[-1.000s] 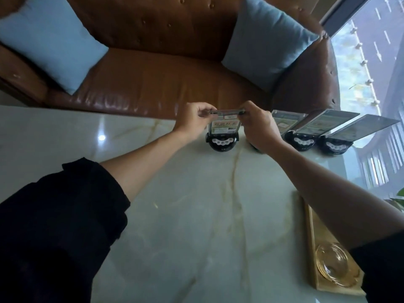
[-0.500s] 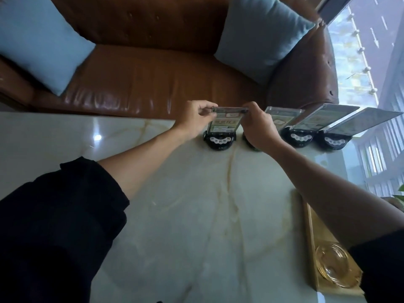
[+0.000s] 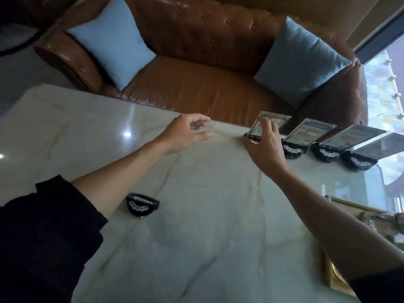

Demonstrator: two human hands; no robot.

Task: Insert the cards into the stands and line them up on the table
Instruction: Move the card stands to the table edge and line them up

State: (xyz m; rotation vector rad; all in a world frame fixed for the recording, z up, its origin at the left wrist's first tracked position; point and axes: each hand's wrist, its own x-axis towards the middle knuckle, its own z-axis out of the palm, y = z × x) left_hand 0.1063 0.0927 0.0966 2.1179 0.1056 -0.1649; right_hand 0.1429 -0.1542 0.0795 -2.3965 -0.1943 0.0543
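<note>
Four clear-cased cards stand tilted in black round stands in a row along the marble table's [image 3: 196,248] far right edge. My right hand [image 3: 265,149] covers the leftmost stand, thumb by its base and fingers on its card [image 3: 273,122]. The other cards [image 3: 310,132] [image 3: 354,137] [image 3: 381,145] sit in their stands [image 3: 293,149] to the right, untouched. My left hand [image 3: 188,133] hovers above the table left of the row, fingers apart and holding nothing. An empty black stand [image 3: 142,206] lies near my left forearm.
A brown leather sofa [image 3: 196,90] with two blue cushions [image 3: 113,44] [image 3: 299,60] runs along the table's far edge. A gold tray [image 3: 336,285] sits at the near right, partly behind my right arm. A window is on the right.
My left hand has let go of the card and drawn away to the left. My right hand stays on the leftmost stand. The view has swung, bringing the empty stand into sight.
</note>
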